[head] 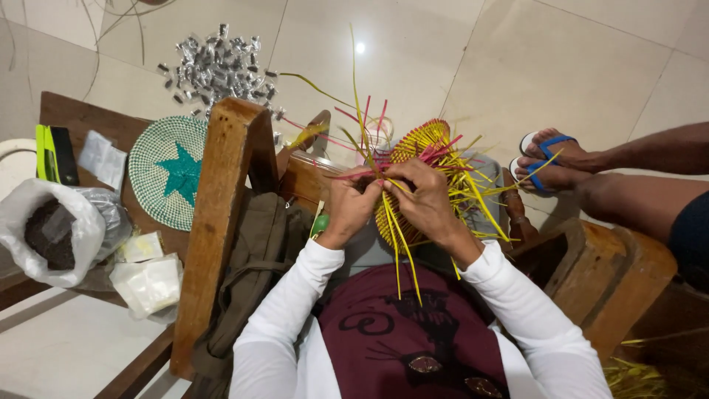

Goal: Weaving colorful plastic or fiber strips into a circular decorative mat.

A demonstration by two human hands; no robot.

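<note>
While pale floor tiles (576, 66) fill most of the room, a dark wooden table (81, 122) runs along the left, and a thick wooden beam (218, 222) slants across it toward the person in white sleeves and a maroon top. An olive cloth bag (258, 251) hangs beside that beam. On the table lies a round woven mat (159, 174), white and green with a teal star at its centre. Left of it sits a white plastic bag (55, 233) holding something dark and grainy, with small clear packets (148, 284) just below. A heap of small silver wrapped pieces (218, 70) lies on the floor beyond the mat. At the right edge another person's feet in blue sandals (543, 159) rest on the tiles.

Over the person's lap, in front of the chest, sits a half-woven yellow basket piece (425, 151), loose yellow and pink strips (369, 118) fanning out from it. The left hand (347, 207) is clenched on the near edge of the weave, its grip closed over strips. The right hand (425, 199) touches the left, fingers pinching yellow strips against the basket piece.
</note>
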